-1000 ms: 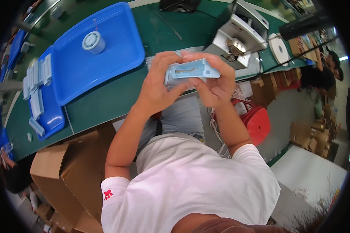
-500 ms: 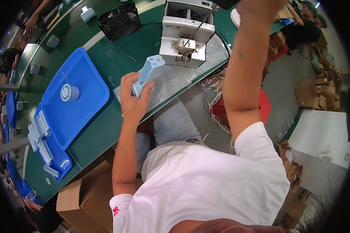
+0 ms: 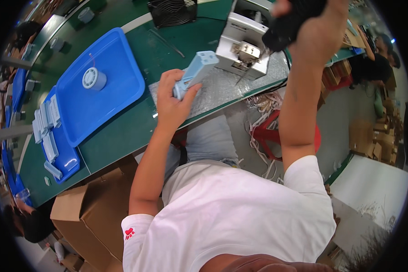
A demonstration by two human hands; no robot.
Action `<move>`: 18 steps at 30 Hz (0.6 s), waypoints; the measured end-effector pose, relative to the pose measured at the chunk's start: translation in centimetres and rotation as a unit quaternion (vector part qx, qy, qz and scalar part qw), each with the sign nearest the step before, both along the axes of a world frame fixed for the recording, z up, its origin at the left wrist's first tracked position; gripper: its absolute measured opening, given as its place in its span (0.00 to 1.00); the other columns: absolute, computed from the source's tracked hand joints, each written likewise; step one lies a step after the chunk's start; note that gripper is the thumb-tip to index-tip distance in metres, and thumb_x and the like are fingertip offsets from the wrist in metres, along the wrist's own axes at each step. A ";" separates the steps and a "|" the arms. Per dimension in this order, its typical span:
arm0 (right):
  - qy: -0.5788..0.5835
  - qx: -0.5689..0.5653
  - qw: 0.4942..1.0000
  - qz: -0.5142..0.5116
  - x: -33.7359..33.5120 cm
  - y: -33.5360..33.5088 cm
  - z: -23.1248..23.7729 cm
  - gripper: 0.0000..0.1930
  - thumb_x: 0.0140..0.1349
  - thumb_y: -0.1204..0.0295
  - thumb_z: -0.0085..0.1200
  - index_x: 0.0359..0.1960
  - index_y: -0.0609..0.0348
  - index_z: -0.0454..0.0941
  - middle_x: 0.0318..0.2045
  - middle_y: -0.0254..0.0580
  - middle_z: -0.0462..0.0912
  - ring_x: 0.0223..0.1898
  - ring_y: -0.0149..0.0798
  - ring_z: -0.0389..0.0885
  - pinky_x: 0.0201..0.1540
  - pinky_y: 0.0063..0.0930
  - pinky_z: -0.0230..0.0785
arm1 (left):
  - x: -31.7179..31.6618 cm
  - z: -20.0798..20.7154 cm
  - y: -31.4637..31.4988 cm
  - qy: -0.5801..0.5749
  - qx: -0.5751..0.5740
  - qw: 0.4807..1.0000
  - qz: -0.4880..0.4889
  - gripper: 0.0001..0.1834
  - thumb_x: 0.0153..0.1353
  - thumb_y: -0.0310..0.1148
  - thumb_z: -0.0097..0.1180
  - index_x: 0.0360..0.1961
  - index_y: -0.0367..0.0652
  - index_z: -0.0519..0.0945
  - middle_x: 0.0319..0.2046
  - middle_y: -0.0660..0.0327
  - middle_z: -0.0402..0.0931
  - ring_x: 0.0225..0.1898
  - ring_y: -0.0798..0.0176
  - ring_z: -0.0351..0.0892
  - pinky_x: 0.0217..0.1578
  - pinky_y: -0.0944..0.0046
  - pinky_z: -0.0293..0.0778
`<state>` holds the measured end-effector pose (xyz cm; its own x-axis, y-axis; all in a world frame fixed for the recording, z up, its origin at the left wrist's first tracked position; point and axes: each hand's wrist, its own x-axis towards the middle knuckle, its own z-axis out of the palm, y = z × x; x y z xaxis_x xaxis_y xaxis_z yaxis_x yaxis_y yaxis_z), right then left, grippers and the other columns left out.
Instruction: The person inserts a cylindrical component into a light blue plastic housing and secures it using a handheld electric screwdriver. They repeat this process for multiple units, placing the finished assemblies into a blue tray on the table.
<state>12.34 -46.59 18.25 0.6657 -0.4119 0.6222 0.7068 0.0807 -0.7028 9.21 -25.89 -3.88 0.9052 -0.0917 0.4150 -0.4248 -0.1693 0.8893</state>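
My left hand (image 3: 172, 104) is closed around a light blue plastic housing (image 3: 198, 69), a long part with a rounded lower end, held tilted above the table's near edge. Up at the right, my right hand (image 3: 321, 41) grips a black electric screwdriver (image 3: 294, 22), blurred by motion. Its thin shaft points down and left, in front of a white screw feeder (image 3: 240, 31) with a metal outlet block (image 3: 248, 52). The tip shows near the bubble-wrap mat, apart from the housing. Part of my right fingers is cut off or smeared.
A blue tray (image 3: 133, 81) holds a round light blue part (image 3: 94, 79) with a red wire. A smaller blue tray (image 3: 72, 170) carries several pale blue strips (image 3: 50, 145). Tweezers (image 3: 167, 44) and a black fan (image 3: 172, 11) are beyond. A red stool (image 3: 263, 136) stands right.
My right hand and the screwdriver have moved down, bringing the tip off the feeder's outlet block toward me. The view has turned, so table items sit differently. My left hand still holds the housing.
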 end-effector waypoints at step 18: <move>-0.016 0.062 0.995 0.078 1.3 6.6 -1.6 0.40 0.68 0.28 0.41 0.29 0.60 0.74 0.23 0.39 0.77 0.18 0.34 0.77 0.23 0.28 0.73 | -0.3 0.5 0.2 -0.012 0.027 1.000 0.002 0.18 0.54 0.28 0.74 0.43 0.39 0.79 0.46 0.55 0.76 0.46 0.56 0.78 0.47 0.61 0.73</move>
